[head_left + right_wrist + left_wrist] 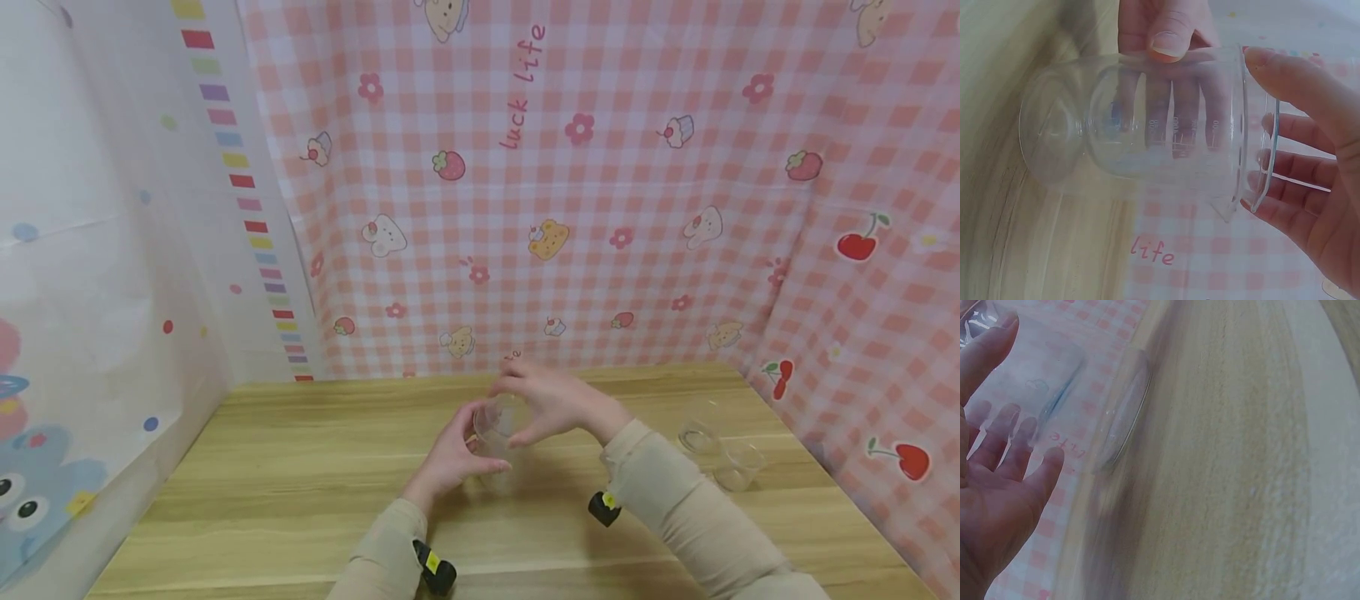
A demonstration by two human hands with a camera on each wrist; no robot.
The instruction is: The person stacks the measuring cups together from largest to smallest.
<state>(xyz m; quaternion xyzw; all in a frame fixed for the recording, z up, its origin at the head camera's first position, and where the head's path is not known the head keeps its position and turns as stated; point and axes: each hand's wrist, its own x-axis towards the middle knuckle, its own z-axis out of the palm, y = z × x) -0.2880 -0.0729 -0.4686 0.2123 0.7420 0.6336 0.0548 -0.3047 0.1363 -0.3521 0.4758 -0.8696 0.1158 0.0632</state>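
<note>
Two clear beakers sit one inside the other between my hands. The outer beaker (1054, 134) has its rounded base toward the tabletop. Partway down inside it is the inner beaker (1260, 162), its rim standing a little above the outer rim. Measuring marks show through the walls; I cannot tell which beaker bears them. My left hand (452, 454) holds the outer beaker, thumb on one side and fingers behind the wall. With thumb and fingertips, my right hand (555, 402) grips the inner beaker's rim from above. Whether the outer base touches the table cannot be told.
Two more clear vessels, a farther one (699, 437) and a nearer one (738, 467), stand on the wooden table (300, 483) to the right, beyond my right forearm. A pink checked cloth (495, 275) hangs along the back edge, with a white sheet (165, 275) at left.
</note>
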